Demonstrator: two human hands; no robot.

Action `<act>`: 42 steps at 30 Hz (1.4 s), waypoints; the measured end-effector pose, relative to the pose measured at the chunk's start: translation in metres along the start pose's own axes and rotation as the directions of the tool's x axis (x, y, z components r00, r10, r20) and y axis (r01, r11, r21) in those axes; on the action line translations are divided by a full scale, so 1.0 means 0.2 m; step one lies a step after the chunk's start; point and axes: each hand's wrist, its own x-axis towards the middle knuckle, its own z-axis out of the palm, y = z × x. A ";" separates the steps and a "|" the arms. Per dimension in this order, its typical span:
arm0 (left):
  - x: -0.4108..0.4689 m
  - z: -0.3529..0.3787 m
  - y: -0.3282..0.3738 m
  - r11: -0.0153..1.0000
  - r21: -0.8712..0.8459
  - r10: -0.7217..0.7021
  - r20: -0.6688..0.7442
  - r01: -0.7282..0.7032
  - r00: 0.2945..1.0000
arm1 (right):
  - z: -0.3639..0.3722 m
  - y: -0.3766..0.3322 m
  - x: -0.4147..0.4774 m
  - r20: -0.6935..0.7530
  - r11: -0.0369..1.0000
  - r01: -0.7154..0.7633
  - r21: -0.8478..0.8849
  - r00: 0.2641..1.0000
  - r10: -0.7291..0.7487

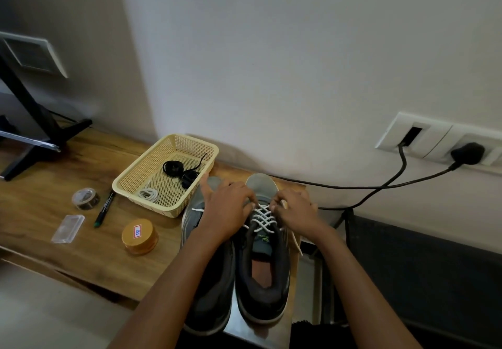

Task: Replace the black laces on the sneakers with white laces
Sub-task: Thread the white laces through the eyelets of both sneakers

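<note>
Lower centre of frame: pair of dark grey sneakers [260, 267] on wooden table [54, 213], toes toward wall. Left hand [231, 210] and right hand [296, 213] at thin white lace [263, 217] crisscrossed over right-side shoe, fingers pinched closed on lace near toe-end eyelets. Lace looks soft, limp, light; best gripped near stiff tips. Coiled black lace [173, 169] in cream plastic basket [141, 177], centre left.

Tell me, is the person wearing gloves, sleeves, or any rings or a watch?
No gloves: the left hand and the right hand are both bare. No sleeves show either, so both forearms are uncovered right down to the bottom of the picture. I see no watch, bracelet or ring, though some fingers are partly hidden.
</note>
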 end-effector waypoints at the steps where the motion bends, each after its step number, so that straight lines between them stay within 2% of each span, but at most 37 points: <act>1: 0.00 -0.01 0.00 1.000 -0.028 -0.011 -0.009 0.011 1.000 | -0.01 0.01 0.01 -0.018 1.000 0.005 0.027 1.000 -0.005; 3: 0.00 -0.02 0.00 0.997 -0.070 -0.016 0.012 0.017 1.000 | -0.03 0.01 0.01 -0.039 0.997 0.033 0.069 0.999 -0.030; 7: -0.01 -0.03 0.02 1.000 -0.023 0.003 0.167 0.001 0.986 | -0.05 -0.01 -0.01 0.047 0.998 0.061 0.018 0.997 -0.062; 9: -0.01 -0.04 0.02 1.000 -0.009 -0.014 0.184 0.016 0.983 | -0.04 -0.02 -0.01 0.053 0.996 0.068 -0.058 0.996 -0.065; 17: 0.00 -0.02 0.02 0.997 -0.045 -0.052 0.243 0.065 0.969 | -0.01 -0.04 -0.01 0.108 0.994 0.062 -0.090 0.993 -0.052; 25: -0.01 -0.01 0.01 0.999 -0.041 -0.022 0.223 0.032 0.975 | -0.02 -0.02 -0.03 0.135 0.997 0.058 -0.044 0.989 -0.052; 29: -0.01 -0.04 -0.01 0.992 -0.115 -0.033 0.160 0.052 0.986 | -0.03 -0.01 -0.02 0.031 0.995 0.082 0.057 0.996 -0.083; 31: -0.02 -0.06 -0.02 0.990 -0.135 -0.027 0.146 0.047 0.989 | -0.04 0.00 -0.01 0.031 0.991 0.104 0.086 0.994 -0.107; 36: -0.03 -0.05 -0.02 0.989 -0.142 -0.011 0.202 0.040 0.979 | -0.02 -0.01 -0.03 0.093 0.989 0.120 -0.085 0.989 -0.112; 40: -0.02 -0.05 -0.05 0.983 -0.184 0.016 0.215 0.024 0.976 | -0.03 0.01 -0.02 0.116 0.991 0.119 -0.060 0.987 -0.112; 42: -0.04 -0.06 -0.04 0.984 -0.175 -0.006 0.162 0.035 0.987 | -0.03 0.01 -0.04 0.053 0.991 0.132 -0.037 0.990 -0.130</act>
